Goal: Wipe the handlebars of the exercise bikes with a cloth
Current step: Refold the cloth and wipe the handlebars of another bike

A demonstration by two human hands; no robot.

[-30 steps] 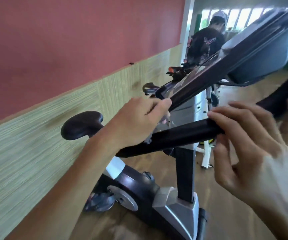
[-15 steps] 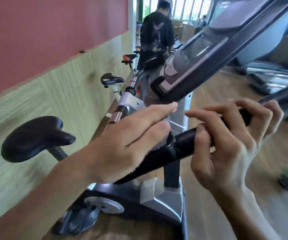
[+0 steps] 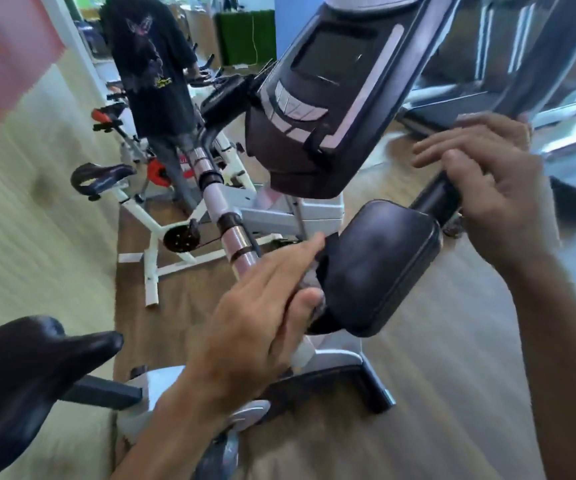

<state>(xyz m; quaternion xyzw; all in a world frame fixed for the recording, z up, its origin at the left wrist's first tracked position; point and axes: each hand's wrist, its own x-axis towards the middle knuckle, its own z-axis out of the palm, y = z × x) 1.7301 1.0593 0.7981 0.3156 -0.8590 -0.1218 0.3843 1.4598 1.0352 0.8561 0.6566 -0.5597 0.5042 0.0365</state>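
The left hand (image 3: 262, 317) lies with fingers nearly straight along the left edge of the black elbow pad (image 3: 376, 268) on the handlebar (image 3: 435, 199), pressing a small pale cloth (image 3: 309, 284) between its fingers and thumb against the pad's side; only a scrap of the cloth shows, so how much is bunched under the palm cannot be told. The right hand (image 3: 497, 188) is curled round the black handlebar grip just beyond the pad's far corner, steadying the bike. To wipe well here, I would keep that right hold firm and draw the cloth with flat, even pressure along the pad's edge and then onto the bar itself, turning the cloth so fresh fabric meets the surface (the underside of the bar is easy to miss). The console (image 3: 331, 98) hangs close over the bar and will likely crowd any sweep toward the middle. The saddle (image 3: 27, 368) sits at lower left, near the forearm. Further along the wall stand a white spin bike (image 3: 155, 233) and a person in a dark shirt (image 3: 151, 64), well apart from the work.
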